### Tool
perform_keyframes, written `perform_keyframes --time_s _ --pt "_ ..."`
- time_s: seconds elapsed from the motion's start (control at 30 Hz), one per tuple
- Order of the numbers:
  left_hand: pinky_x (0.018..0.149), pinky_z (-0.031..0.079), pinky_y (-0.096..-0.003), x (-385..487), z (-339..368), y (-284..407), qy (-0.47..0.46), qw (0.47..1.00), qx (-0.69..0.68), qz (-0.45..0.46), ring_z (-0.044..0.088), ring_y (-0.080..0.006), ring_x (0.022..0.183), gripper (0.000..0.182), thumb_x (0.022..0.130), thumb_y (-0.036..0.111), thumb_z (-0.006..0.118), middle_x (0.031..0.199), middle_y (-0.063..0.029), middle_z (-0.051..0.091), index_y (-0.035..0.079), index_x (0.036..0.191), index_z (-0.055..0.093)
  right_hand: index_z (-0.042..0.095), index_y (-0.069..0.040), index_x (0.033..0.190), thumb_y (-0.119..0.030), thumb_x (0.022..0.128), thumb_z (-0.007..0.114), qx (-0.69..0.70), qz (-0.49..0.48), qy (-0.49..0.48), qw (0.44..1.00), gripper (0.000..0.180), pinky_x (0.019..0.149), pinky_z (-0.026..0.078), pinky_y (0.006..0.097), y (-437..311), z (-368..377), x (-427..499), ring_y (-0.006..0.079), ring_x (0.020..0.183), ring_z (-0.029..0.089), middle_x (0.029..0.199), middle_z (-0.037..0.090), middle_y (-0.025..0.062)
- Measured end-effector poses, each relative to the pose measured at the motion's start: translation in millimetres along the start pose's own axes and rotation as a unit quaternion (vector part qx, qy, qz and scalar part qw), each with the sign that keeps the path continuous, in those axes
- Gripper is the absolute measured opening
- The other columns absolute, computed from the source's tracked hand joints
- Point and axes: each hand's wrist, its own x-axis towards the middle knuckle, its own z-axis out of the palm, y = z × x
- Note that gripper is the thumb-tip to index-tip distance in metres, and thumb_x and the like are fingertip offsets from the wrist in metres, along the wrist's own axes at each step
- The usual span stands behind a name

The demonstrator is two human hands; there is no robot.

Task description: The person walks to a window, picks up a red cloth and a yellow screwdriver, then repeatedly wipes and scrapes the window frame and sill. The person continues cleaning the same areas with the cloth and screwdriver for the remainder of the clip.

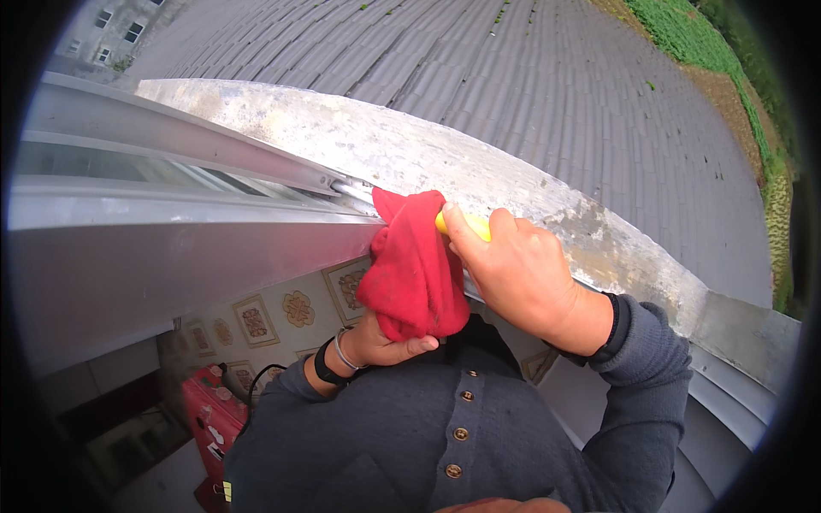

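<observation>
My right hand [529,276] is closed around a yellow handle [478,226], thumb along its top. The handle's far end meets a bunched red cloth [420,272], so whatever tool part lies there is covered. From below, my left hand [381,346] supports the cloth's lower end, its thumb showing and its fingers mostly hidden. The cloth's upper corner lies against the window track [356,194], beside the end of the sliding window frames [192,247].
A weathered concrete ledge [385,138] runs outside the window, with a grey tiled roof [513,109] beyond. Indoors, patterned floor tiles [299,309] show below. A red case or box [215,410] with a black cable [251,394] stands at lower left.
</observation>
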Motion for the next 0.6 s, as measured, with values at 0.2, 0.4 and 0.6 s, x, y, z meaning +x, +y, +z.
perform_keyframes --time_s 0.2,0.4,0.6 --pt "0.112 0.032 -0.0414 -4 1 -10 -0.011 0.998 0.056 0.01 0.048 -0.0295 0.131 0.069 0.086 0.024 0.078 0.138 -0.0142 0.052 -0.001 0.14 0.044 0.053 -0.011 0.133 -0.017 0.083 0.063 -0.014 -0.012 -0.004 1.0 0.052 0.051 0.052 0.0385 -9 4 16 0.0285 0.06 0.063 0.075 0.057 0.0131" --pt "0.112 0.032 -0.0421 0 5 -10 0.022 0.998 0.054 0.003 0.047 -0.0299 0.13 0.062 0.088 0.024 0.074 0.138 -0.0142 0.052 -0.002 0.138 0.047 0.055 -0.008 0.13 -0.016 0.081 0.062 -0.014 -0.025 -0.039 0.999 0.05 0.053 0.053 0.0368 -7 1 32 0.0277 0.062 0.064 0.076 0.058 0.0117" --pt "0.096 0.045 -0.0355 10 19 13 0.02 1.0 0.015 0.002 0.061 -0.0222 0.106 0.032 0.088 0.017 0.076 0.111 -0.0075 0.065 0.004 0.114 0.063 0.062 -0.012 0.122 -0.017 0.081 0.063 -0.163 -0.068 -0.004 0.984 0.041 0.051 0.051 0.0335 -8 -38 11 0.0232 0.063 0.062 0.074 0.055 0.0077"
